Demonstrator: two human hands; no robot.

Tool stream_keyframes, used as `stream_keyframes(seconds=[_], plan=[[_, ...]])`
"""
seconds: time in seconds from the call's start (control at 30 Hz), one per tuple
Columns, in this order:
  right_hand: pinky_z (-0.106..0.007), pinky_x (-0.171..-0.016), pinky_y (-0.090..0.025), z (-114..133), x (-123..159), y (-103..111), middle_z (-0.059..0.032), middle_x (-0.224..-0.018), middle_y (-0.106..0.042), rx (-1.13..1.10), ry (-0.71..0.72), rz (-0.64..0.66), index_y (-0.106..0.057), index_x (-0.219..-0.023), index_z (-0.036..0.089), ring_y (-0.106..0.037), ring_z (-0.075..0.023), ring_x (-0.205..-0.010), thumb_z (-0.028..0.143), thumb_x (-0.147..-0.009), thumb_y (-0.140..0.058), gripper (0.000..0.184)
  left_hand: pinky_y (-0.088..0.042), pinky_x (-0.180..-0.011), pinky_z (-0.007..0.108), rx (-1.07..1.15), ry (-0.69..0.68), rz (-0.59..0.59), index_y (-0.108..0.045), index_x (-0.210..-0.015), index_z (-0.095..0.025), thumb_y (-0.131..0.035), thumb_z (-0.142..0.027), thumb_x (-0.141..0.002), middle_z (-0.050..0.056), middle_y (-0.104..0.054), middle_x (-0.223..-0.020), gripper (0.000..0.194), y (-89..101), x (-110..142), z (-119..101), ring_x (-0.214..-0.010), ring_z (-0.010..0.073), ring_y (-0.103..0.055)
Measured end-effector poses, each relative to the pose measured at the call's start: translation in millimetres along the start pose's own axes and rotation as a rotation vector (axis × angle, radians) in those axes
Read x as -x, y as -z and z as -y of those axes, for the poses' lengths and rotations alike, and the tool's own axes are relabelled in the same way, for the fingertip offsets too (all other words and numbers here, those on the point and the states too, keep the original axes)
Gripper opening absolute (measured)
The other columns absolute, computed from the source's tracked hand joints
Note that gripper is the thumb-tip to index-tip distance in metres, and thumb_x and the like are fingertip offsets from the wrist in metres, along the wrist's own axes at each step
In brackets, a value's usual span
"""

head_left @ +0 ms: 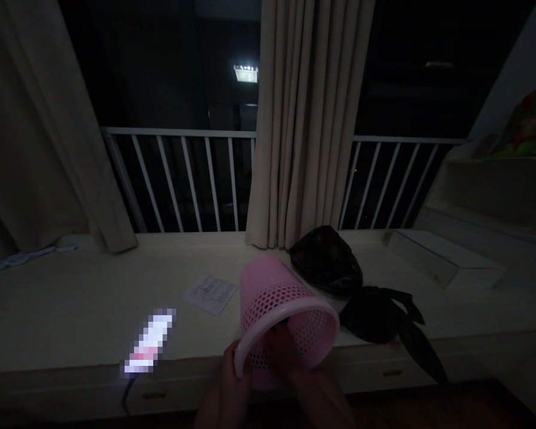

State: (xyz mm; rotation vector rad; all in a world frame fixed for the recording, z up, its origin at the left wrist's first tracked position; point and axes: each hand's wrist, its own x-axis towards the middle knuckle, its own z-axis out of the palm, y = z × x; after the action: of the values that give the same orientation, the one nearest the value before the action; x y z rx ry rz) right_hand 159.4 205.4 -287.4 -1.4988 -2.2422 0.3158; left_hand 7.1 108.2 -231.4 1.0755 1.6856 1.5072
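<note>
Head view: near six o'clock, the left hand grips the rim of a tilted pink perforated wastebasket; the right hand is inside, whether grasping I cannot tell. A black plastic bag lies at the wastebasket's one o'clock, a second bag at three.

One pink basket, one paper, apparently two black bags

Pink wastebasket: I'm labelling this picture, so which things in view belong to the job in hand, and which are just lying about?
In the job:
- pink wastebasket
- left hand, gripping its rim
- right hand, inside it
- perhaps the black plastic bags alongside

Lying about:
- printed paper sheet
- pixelated glowing object
- pale box
</note>
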Motion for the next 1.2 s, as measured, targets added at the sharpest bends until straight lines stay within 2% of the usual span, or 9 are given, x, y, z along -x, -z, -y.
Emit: stream_keyframes(seconds=[0.1,0.2,0.3,0.4,0.5,0.63,0.8,0.97,1.2], plan=[[-0.043,-0.105,-0.045,-0.5,-0.7,-0.3,-0.0125,-0.129,-0.064,0.017,0.021,0.020,-0.070,-0.120,0.022,-0.057,-0.0282,-0.121,0.032,-0.098,-0.050,0.032,-0.061,-0.086,0.042,0.026,-0.031,0.024,-0.065,-0.118,-0.015,-0.063,-0.045,-0.073,0.015,-0.077,-0.106,0.054,1.5,0.1,1.5,-0.095,0.0309,-0.075],[-0.047,-0.106,-0.046,-2.4,-0.9,-0.6,-0.0108,-0.130,-0.062,0.023,0.028,0.035,-0.065,-0.123,0.018,-0.058,-0.0245,-0.120,0.042,-0.098,-0.057,0.035,-0.061,-0.087,0.041,-0.013,-0.021,0.078,-0.065,-0.123,-0.016,-0.061,-0.045,-0.078,0.014,-0.077,-0.109,0.054,3.3,-0.5,5.1,-0.097,0.0295,-0.075],[-0.045,-0.108,-0.044,-3.2,-2.6,0.3,-0.0106,-0.128,-0.064,0.030,0.019,0.035,-0.069,-0.119,0.019,-0.058,-0.0248,-0.120,0.034,-0.100,-0.051,0.030,-0.061,-0.085,0.039,-0.041,-0.034,0.050,-0.066,-0.122,-0.016,-0.062,-0.046,-0.078,0.014,-0.077,-0.108,0.054,3.0,-1.9,9.3,-0.097,0.0291,-0.074],[-0.040,-0.105,-0.044,0.2,-5.9,3.2,-0.0092,-0.122,-0.069,0.028,0.009,0.034,-0.075,-0.112,0.022,-0.060,-0.0246,-0.117,0.025,-0.099,-0.040,0.037,-0.062,-0.081,0.039,-0.015,-0.068,0.031,-0.068,-0.118,-0.014,-0.064,-0.048,-0.076,0.015,-0.078,-0.105,0.054,1.7,-2.5,9.9,-0.093,0.0297,-0.075],[-0.038,-0.102,-0.045,7.2,-7.0,8.7,-0.0087,-0.119,-0.071,0.020,0.001,0.030,-0.076,-0.112,0.024,-0.061,-0.0238,-0.114,0.022,-0.098,-0.037,0.041,-0.062,-0.077,0.038,-0.001,-0.080,0.039,-0.069,-0.116,-0.015,-0.066,-0.048,-0.076,0.014,-0.078,-0.099,0.052,2.2,-1.6,6.5,-0.087,0.0294,-0.075],[-0.042,-0.107,-0.042,15.7,-2.6,18.5,-0.0143,-0.126,-0.067,0.017,-0.005,0.031,-0.073,-0.119,0.018,-0.060,-0.0272,-0.118,0.022,-0.096,-0.042,0.038,-0.061,-0.072,0.037,-0.054,-0.074,0.028,-0.071,-0.113,-0.016,-0.065,-0.050,-0.077,0.012,-0.079,-0.093,0.050,4.2,-0.5,1.0,-0.081,0.0287,-0.075],[-0.045,-0.111,-0.038,16.4,1.9,22.8,-0.0175,-0.127,-0.066,0.029,0.015,0.026,-0.072,-0.119,0.013,-0.057,-0.0293,-0.120,0.021,-0.097,-0.041,0.039,-0.060,-0.078,0.036,-0.125,-0.042,0.047,-0.069,-0.117,-0.016,-0.059,-0.052,-0.081,0.015,-0.079,-0.102,0.052,5.9,-1.8,-3.0,-0.092,0.0295,-0.076],[-0.043,-0.110,-0.039,7.4,0.7,13.0,-0.0155,-0.125,-0.066,0.018,0.027,0.007,-0.070,-0.121,0.016,-0.057,-0.0276,-0.119,0.022,-0.095,-0.043,0.039,-0.061,-0.082,0.039,-0.085,0.007,0.083,-0.067,-0.122,-0.016,-0.062,-0.056,-0.079,0.015,-0.078,-0.104,0.059,4.3,-2.5,3.0,-0.095,0.0316,-0.075],[-0.043,-0.105,-0.043,-2.8,-0.4,0.3,-0.0086,-0.122,-0.068,0.006,0.009,-0.024,-0.072,-0.118,0.031,-0.059,-0.0292,-0.119,0.025,-0.093,-0.044,0.038,-0.059,-0.094,0.041,0.075,-0.031,0.037,-0.062,-0.130,-0.014,-0.062,-0.060,-0.078,0.017,-0.073,-0.123,0.070,-2.9,-0.8,9.2,-0.113,0.0323,-0.071]])
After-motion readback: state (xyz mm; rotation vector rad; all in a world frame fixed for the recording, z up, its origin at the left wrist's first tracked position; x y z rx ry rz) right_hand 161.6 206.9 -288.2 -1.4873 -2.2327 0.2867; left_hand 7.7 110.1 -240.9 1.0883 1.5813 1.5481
